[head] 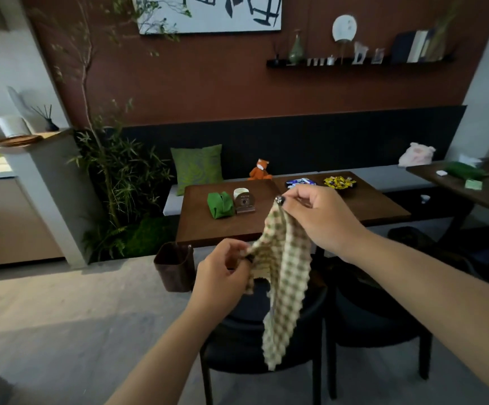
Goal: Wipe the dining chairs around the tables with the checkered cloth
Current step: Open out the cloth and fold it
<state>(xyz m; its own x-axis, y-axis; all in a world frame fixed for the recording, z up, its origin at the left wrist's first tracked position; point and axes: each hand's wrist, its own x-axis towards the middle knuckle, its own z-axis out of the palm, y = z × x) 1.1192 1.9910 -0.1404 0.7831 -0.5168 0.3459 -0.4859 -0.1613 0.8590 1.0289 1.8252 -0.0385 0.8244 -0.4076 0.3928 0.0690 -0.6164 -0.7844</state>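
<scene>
2 hands up on the cloth (284,276) | right hand (322,220) pinching top corner, left hand (222,276) pinching side edge | cloth dangling over near chair (255,340), 2nd chair (377,325) beside it, by table (231,226) | risk: light fingertip grips, cloth could slip to floor before wiping

Bare forearms, no sleeves; right hand (322,220) thumbnail painted dark.

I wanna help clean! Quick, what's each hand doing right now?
Left hand: closed, pinching the side edge of the beige-and-green checkered cloth.
Right hand: closed, pinching the cloth's top corner, holding it up.
</scene>
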